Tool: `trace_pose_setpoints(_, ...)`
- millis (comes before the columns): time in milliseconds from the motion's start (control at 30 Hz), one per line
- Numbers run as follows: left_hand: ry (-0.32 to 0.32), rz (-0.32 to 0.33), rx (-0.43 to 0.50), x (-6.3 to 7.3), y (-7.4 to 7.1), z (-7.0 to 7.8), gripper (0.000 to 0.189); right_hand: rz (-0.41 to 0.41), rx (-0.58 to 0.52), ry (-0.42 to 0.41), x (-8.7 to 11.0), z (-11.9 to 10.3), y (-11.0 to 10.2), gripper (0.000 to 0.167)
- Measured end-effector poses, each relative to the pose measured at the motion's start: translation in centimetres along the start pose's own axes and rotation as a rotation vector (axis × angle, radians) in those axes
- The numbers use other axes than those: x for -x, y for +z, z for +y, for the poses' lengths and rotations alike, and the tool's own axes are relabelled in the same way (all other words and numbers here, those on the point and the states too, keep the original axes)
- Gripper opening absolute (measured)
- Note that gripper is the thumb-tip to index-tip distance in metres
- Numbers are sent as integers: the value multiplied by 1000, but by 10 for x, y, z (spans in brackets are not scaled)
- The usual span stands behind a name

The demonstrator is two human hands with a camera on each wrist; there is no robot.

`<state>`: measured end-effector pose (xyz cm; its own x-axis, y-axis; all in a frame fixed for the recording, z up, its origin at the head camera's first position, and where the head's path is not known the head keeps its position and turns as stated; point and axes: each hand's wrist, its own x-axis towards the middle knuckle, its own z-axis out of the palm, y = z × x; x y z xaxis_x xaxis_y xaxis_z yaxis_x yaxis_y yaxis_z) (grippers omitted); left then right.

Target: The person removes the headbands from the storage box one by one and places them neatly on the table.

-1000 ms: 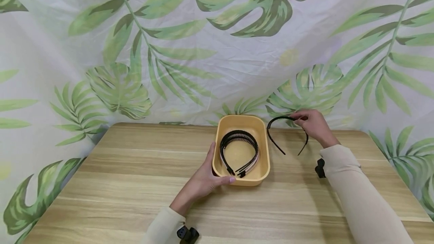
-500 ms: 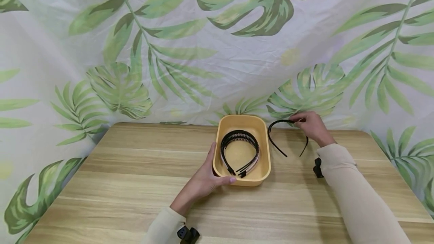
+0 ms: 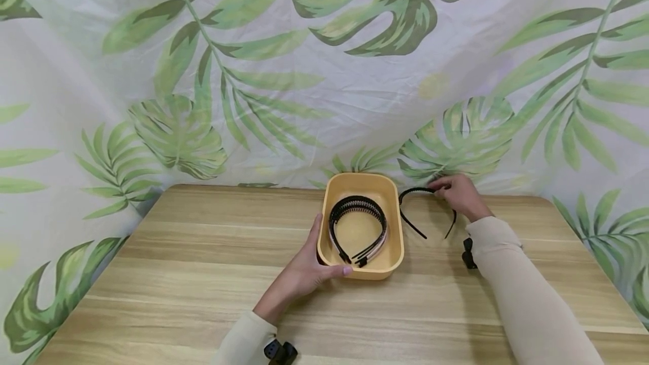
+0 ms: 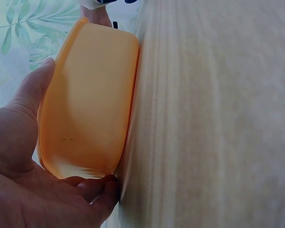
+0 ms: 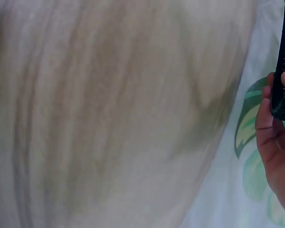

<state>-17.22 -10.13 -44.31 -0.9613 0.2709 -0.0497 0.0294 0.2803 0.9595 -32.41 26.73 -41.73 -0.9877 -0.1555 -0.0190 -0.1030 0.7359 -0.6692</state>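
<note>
In the head view my left hand [image 3: 301, 269] grips the near left corner of a yellow plastic bin [image 3: 396, 230], the thumb over its front rim. The left wrist view has the bin's wall [image 4: 92, 95] between thumb and fingers. Nested inside lie several headbands [image 3: 358, 205], black ones and a pinkish one, their ends toward me. Just right of the bin my right hand [image 3: 460, 196] pinches a thin black headband [image 3: 413, 224] by its top curve, with both ends pointing down at the table. Comb-like teeth on this headband [image 5: 284, 47] show in the right wrist view.
The wood-grain table [image 3: 203, 263] reaches back to a leaf-printed cloth [image 3: 355, 100] hanging behind it. The bin stands near the table's back edge. A small black device [image 3: 280, 352] is strapped at the left wrist.
My right hand has come down slightly and a little to the left with the headband, nearer the tabletop and the bin. The left hand and the bin have stayed in place.
</note>
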Motion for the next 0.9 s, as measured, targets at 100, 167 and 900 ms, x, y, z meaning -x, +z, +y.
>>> trace_pose_setpoints(100,-10,3,0,0,0,0,136,4,-1,12,-1,2,3,28)
trace_pose_setpoints(167,-15,2,-1,0,0,0,136,5,3,16,-1,3,5,28)
trace_pose_setpoints(900,-10,1,-13,0,0,-1,136,29,9,12,-5,9,16,24)
